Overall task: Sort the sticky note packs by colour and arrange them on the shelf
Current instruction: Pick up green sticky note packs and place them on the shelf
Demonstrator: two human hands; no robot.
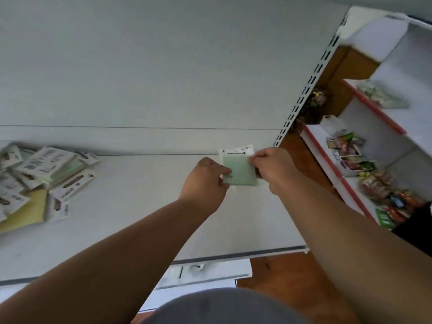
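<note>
A pale green sticky note pack (239, 170) with a white header card is held over the right part of the white shelf (140, 206), close to its back panel. My left hand (205, 181) pinches the pack's left edge. On the other side, my right hand (273, 167) grips its upper right corner. A loose pile of sticky note packs (39, 181) lies at the shelf's left end, green and yellow ones mixed, several showing white printed cards.
A perforated white upright (304, 90) bounds the shelf on the right. Beyond it stands another shelf unit with red edges (327, 160) holding snack packets (355, 157). Wooden floor (292, 270) shows below, and a lower white shelf (210, 270) juts out under the front edge.
</note>
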